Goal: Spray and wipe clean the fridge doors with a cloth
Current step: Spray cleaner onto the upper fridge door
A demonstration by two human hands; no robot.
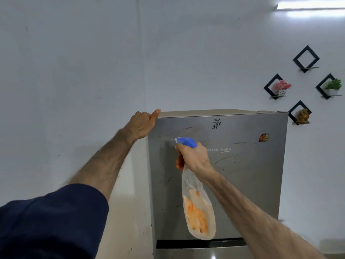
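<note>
Steel, brushed and streaked: the fridge door (242,174). My right hand (194,157) holds a grip round the blue-headed spray bottle (197,208), clear plastic, with the orange cloth. At ten o'clock, my left hand (142,124) curls over the door's top corner.

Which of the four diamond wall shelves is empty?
The top shelf; the left one holds pink flowers, the right one a green plant, the bottom one a figurine.
</note>
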